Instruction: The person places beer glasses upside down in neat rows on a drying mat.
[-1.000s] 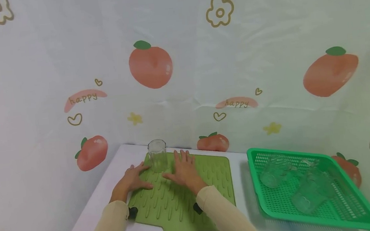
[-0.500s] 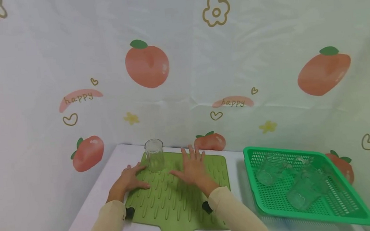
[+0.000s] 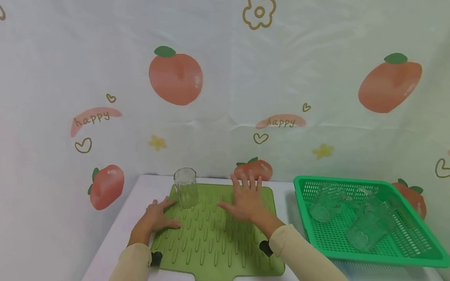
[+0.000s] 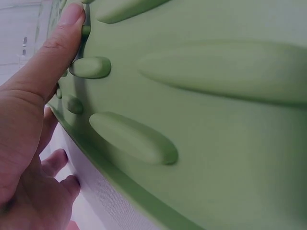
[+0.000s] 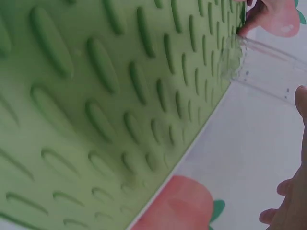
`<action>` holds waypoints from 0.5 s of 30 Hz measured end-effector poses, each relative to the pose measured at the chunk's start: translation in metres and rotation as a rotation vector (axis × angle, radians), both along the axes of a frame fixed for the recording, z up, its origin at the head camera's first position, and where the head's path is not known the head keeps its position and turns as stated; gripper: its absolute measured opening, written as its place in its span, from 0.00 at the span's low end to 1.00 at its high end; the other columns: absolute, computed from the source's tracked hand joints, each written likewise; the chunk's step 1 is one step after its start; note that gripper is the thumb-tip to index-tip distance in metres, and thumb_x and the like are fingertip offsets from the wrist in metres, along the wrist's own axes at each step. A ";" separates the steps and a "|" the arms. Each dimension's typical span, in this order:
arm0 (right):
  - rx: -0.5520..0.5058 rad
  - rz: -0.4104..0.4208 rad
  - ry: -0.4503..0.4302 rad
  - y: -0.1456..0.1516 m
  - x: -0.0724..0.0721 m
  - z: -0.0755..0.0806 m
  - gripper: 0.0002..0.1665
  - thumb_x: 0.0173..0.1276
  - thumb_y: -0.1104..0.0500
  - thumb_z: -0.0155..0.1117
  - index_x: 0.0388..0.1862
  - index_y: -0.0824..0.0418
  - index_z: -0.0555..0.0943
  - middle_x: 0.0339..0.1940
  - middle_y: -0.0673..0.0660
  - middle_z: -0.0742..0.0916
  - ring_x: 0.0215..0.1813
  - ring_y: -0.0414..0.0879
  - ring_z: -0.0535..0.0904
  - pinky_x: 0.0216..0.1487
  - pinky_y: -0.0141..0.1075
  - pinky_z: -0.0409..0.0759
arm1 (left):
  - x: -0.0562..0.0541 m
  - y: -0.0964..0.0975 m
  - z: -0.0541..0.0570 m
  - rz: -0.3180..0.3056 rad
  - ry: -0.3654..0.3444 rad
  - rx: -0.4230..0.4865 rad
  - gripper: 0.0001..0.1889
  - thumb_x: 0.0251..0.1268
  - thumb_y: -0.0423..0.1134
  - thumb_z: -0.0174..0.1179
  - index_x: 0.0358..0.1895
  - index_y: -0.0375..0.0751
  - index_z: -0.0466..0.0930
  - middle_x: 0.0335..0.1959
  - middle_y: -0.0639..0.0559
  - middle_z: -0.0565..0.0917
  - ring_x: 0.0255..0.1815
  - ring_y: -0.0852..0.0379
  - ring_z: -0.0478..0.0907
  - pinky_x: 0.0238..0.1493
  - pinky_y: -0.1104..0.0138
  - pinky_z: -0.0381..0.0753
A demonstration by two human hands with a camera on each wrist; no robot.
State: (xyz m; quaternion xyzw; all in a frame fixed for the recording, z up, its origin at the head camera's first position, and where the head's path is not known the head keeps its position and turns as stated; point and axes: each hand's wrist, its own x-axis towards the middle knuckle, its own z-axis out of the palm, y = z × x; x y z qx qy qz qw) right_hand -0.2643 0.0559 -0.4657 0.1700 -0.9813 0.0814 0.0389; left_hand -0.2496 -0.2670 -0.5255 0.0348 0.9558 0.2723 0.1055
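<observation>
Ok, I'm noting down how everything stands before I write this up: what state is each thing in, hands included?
Green mat: lying flat, ridges up
Clear glass: standing on the mat, looks empty
Left hand: near the glass, holding nothing
Right hand: fingers spread, holding nothing
Green basket: uncovered
Glassware in the basket: lying tipped over
Printed backdrop: creased
</observation>
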 end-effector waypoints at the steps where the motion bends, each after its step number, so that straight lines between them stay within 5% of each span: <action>1: 0.008 -0.002 -0.011 0.003 0.000 0.003 0.60 0.67 0.22 0.53 0.85 0.53 0.49 0.86 0.63 0.54 0.86 0.68 0.43 0.81 0.69 0.45 | 0.000 0.000 0.000 0.002 -0.005 0.003 0.52 0.47 0.57 0.80 0.76 0.42 0.67 0.83 0.33 0.53 0.79 0.17 0.43 0.68 0.24 0.59; 7: 0.002 -0.001 -0.045 0.022 -0.002 0.021 0.60 0.69 0.23 0.52 0.85 0.56 0.48 0.87 0.65 0.47 0.86 0.67 0.37 0.82 0.68 0.42 | 0.000 0.001 0.004 0.019 -0.023 0.006 0.53 0.47 0.56 0.80 0.77 0.43 0.66 0.83 0.34 0.52 0.80 0.19 0.41 0.69 0.25 0.58; 15: -0.006 -0.014 -0.014 0.047 -0.008 0.035 0.61 0.67 0.22 0.53 0.85 0.55 0.47 0.86 0.66 0.50 0.86 0.68 0.39 0.81 0.70 0.40 | -0.001 0.001 0.002 0.007 -0.022 0.013 0.53 0.47 0.57 0.80 0.77 0.41 0.66 0.83 0.35 0.53 0.80 0.19 0.42 0.70 0.25 0.58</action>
